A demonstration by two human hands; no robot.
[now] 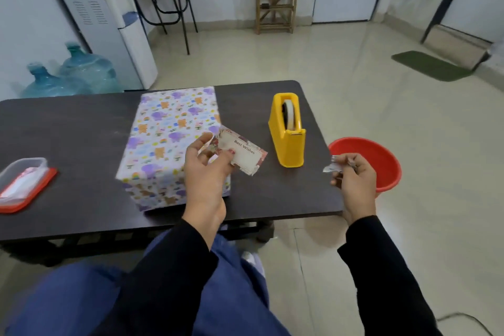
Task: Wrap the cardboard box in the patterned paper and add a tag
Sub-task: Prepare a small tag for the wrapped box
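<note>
The box [166, 142], fully covered in white paper printed with purple elephants and orange bears, stands on the dark table [68, 128]. My left hand [207, 172] pinches a cream "Best Wishes" tag [241, 154] with a floral border, held just above the box's near right corner. My right hand [353, 180] is off the table's right edge, beside the red bowl, pinching a small crumpled scrap of paper or backing [334, 166].
A yellow tape dispenser [287, 131] stands to the right of the box. A red bowl [373, 161] sits off the table's right corner. A clear container with a red lid [23, 183] lies at the left edge. Water jugs and a dispenser stand behind.
</note>
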